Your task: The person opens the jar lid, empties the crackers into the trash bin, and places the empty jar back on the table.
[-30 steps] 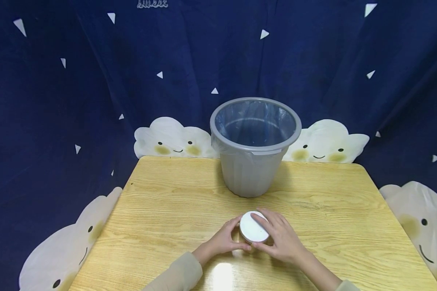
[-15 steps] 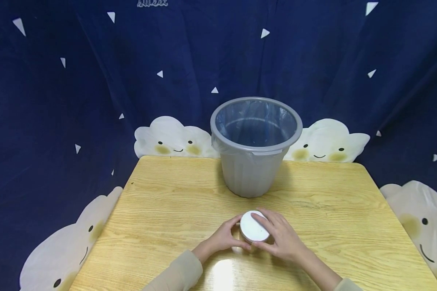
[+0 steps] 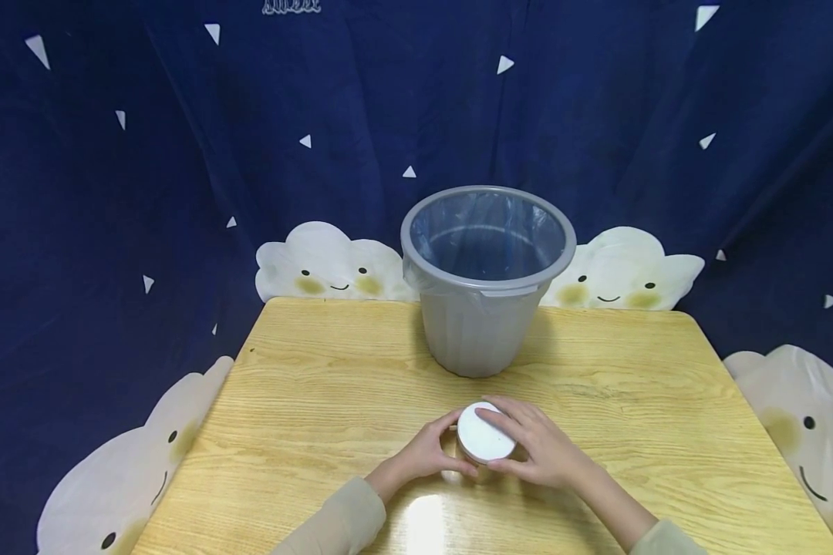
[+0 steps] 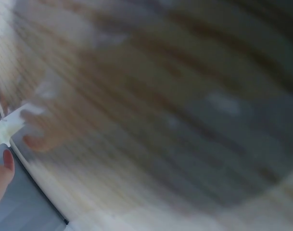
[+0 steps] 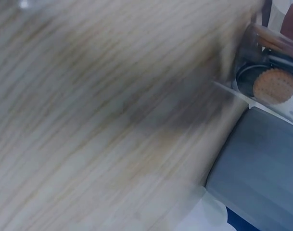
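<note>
A round white lid (image 3: 484, 436) tops a clear jar, seen from above near the table's front in the head view. In the right wrist view, the see-through jar (image 5: 247, 48) shows a round biscuit (image 5: 275, 86) and darker pieces inside. My left hand (image 3: 422, 453) holds the jar from the left, thumb in front and fingers behind. From the right, my right hand (image 3: 541, 445) grips the lid, its fingers over the top and thumb at the near rim. The jar's body is mostly hidden from the head view. Part of my left hand (image 4: 1, 180) edges into the left wrist view.
A grey bin (image 3: 477, 331) lined with a clear bag stands behind the hands on the wooden table (image 3: 319, 385). A dark blue curtain (image 3: 361, 92) with white triangles and clouds hangs around the table's back and sides.
My right hand has turned slightly on the lid, its thumb moving a little right and its forearm swinging right. The left hand and bin look unmoved.
</note>
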`<state>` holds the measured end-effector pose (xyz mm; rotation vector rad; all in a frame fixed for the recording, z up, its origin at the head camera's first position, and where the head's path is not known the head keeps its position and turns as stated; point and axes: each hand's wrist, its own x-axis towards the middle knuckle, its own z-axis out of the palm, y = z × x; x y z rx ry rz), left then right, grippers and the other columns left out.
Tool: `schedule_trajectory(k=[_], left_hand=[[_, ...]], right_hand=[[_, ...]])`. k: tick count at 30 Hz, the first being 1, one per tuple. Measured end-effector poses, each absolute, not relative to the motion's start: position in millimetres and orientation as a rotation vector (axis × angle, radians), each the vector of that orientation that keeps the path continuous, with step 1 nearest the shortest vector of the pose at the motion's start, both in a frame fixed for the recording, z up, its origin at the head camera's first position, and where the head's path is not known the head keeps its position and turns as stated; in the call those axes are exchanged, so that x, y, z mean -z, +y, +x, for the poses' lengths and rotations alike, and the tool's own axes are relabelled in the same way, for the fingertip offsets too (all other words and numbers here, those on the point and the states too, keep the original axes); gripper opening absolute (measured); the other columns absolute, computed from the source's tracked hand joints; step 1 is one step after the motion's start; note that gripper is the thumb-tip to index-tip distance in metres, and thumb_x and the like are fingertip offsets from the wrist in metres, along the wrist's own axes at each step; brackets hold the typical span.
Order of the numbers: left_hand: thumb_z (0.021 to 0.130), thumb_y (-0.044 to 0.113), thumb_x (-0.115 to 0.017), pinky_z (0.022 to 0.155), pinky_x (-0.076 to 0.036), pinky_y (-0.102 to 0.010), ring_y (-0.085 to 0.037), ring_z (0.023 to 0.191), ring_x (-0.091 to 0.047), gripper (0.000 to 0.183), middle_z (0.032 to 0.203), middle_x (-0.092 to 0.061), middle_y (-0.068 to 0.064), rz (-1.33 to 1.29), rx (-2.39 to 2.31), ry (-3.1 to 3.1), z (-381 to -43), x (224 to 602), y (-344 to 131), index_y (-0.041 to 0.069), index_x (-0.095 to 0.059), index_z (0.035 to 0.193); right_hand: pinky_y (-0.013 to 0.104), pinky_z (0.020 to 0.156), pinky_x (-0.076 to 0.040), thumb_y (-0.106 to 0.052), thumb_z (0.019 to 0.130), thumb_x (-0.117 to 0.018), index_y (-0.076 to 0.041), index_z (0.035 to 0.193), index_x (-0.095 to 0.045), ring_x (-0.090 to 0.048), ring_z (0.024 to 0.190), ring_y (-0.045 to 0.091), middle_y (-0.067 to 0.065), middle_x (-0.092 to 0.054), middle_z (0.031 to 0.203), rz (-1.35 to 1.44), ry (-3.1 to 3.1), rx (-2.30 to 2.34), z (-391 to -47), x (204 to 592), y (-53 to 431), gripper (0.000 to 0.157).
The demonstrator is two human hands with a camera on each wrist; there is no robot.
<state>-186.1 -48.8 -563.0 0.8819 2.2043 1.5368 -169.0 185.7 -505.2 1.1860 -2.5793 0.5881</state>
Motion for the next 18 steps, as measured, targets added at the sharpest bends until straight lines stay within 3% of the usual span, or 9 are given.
schedule_trajectory(k=[18], left_hand=[[0.068, 0.027, -0.079, 0.104, -0.031, -0.044, -0.013, 0.124, -0.04, 0.089, 0.138, -0.042, 0.007, 0.897, -1.509, 2.235, -186, 563, -48, 0.027, -0.029, 0.141]], right_hand=[[0.058, 0.097, -0.031, -0.052, 0.08, -0.059, -0.025, 0.141, -0.036, -0.033, 0.131, 0.028, 0.004, -0.033, 0.146, 1.374, -2.638, -0.618, -181, 491, 191, 0.07]])
